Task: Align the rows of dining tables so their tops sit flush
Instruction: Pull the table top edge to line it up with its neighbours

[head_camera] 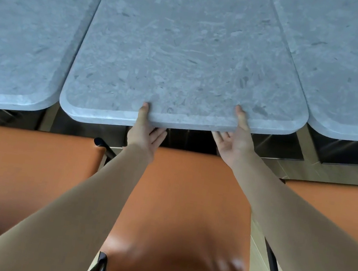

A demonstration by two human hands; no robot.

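Orange leather of the chair fills the view at 6 o'clock, its seat straight below me with my two sleeved forearms reaching over it toward 12 o'clock. Two more orange chairs flank it, one at 8 o'clock and one at 4 o'clock. My left hand grips the near edge of the middle table: the thumb lies on top of the grey stone slab while the fingers go under the edge, held close together, their tips hidden by the slab. My right hand takes the same edge just to the right, thumb flat on the top and the fingers passing beneath, slightly spread, tips also out of sight. The middle table sits from 12 o'clock down to the centre of the view, between the left table at 10 o'clock and the right table at 2 o'clock. Its long sides run close against both neighbours with only thin seams showing. Its near edge lies roughly level with the left table's near edge, while the right table's near edge sits farther from me. Dark metal frames show under the slabs.
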